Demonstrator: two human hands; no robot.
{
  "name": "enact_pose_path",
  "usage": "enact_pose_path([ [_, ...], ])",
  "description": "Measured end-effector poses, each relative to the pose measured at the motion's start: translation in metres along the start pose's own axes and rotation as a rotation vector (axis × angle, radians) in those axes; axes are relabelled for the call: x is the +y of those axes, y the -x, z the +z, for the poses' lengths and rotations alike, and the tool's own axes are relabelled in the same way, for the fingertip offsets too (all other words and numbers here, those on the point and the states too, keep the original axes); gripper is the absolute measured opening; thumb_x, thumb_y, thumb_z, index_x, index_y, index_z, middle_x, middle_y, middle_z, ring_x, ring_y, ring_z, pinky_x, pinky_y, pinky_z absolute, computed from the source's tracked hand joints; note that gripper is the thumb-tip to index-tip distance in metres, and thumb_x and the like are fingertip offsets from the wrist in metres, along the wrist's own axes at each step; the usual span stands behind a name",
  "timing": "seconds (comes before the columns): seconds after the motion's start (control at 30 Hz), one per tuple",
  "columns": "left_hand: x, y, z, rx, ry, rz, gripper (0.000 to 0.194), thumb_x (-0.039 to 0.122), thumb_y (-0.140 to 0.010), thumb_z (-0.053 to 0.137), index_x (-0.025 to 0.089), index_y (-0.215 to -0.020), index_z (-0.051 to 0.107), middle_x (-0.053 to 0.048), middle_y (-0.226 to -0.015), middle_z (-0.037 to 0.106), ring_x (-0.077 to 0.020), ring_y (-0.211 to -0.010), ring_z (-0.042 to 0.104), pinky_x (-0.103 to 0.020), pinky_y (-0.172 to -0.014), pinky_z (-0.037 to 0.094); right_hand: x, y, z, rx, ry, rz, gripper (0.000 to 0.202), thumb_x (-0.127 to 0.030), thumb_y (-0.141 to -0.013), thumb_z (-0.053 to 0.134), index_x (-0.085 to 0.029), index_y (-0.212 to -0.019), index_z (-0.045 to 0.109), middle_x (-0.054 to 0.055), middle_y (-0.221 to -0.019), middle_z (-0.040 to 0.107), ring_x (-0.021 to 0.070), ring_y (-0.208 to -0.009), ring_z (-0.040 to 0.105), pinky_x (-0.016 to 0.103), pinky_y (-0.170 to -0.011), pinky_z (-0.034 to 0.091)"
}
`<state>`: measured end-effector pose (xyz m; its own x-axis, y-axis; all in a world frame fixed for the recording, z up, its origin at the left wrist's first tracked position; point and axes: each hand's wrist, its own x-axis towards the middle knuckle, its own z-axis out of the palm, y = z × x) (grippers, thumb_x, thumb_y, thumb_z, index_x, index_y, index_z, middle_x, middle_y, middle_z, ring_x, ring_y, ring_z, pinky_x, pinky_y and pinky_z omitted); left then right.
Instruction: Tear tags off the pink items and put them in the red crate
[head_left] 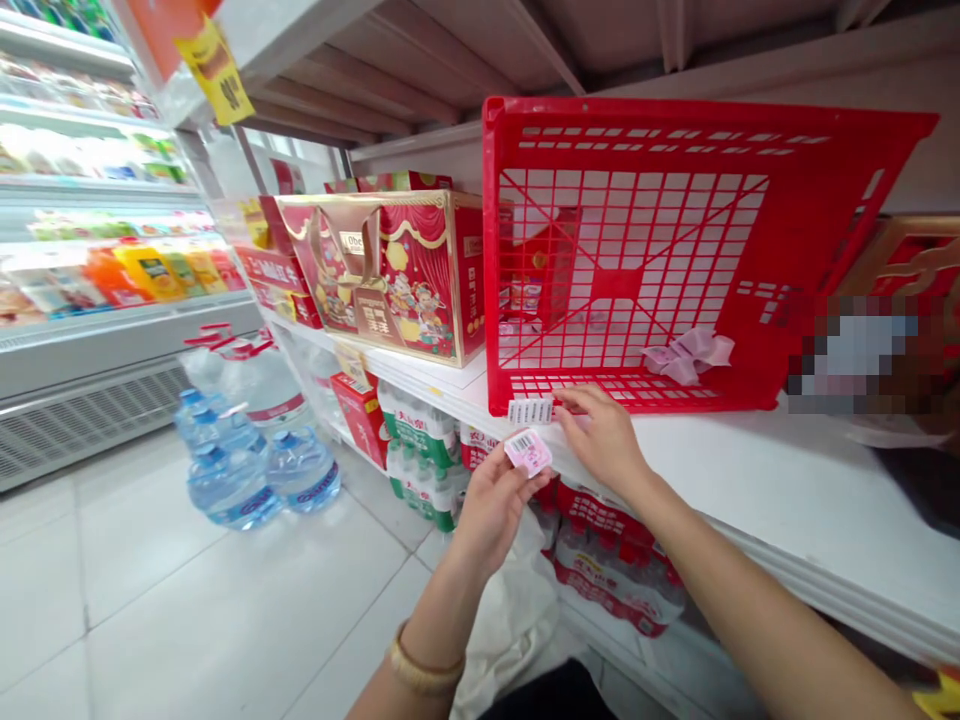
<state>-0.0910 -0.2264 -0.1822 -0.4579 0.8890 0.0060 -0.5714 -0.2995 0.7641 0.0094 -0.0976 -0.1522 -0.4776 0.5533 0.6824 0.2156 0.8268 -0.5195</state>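
Note:
My left hand (491, 510) grips a small pink-and-white package (532, 457) by its edges, with a barcode on its upper face. Just above it, my right hand (606, 440) pinches a strip of white barcode labels (530, 411) between thumb and fingers. The strip and the package are close, and I cannot tell whether they touch. Behind both hands a red plastic basket (619, 284) lies on its side on the white shelf (720, 470), its open side toward me. Several pink-and-white packages (690, 355) rest inside it, on the right.
Red-and-gold gift boxes (397, 270) stand left of the basket. Shrink-wrapped bottles (600, 555) sit on the lower shelf. Large blue-tinted water bottles (232, 480) stand on the tiled floor, before a refrigerated display (90, 340). A dark object (919, 490) lies at the shelf's right.

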Motion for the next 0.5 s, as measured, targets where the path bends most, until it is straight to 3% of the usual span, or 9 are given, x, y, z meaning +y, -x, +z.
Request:
enact_pose_path([
  [0.17,-0.003,-0.002,-0.005,-0.022,-0.04,0.002,0.04,0.016,-0.067,0.072,0.016,-0.107,0.067,-0.006,-0.096,0.071,-0.0162,-0.08,0.066,-0.031,-0.078,0.052,0.007,-0.006,0.018,0.047,0.041,0.049,0.025,-0.023,-0.087,0.05,-0.018,-0.098,0.072,0.011,-0.1,0.068,0.0225,-0.095,0.063,0.039,-0.091,0.049],
  [0.5,-0.007,-0.007,-0.004,0.034,-0.03,-0.004,0.042,0.022,-0.065,0.078,0.02,-0.099,0.054,0.0,-0.085,0.068,-0.014,-0.074,0.066,-0.03,-0.076,0.052,0.002,-0.005,0.015,0.076,0.029,0.081,0.01,-0.021,-0.083,0.055,-0.02,-0.079,0.064,0.008,-0.087,0.066,0.0231,-0.087,0.06,0.038,-0.082,0.047],
])
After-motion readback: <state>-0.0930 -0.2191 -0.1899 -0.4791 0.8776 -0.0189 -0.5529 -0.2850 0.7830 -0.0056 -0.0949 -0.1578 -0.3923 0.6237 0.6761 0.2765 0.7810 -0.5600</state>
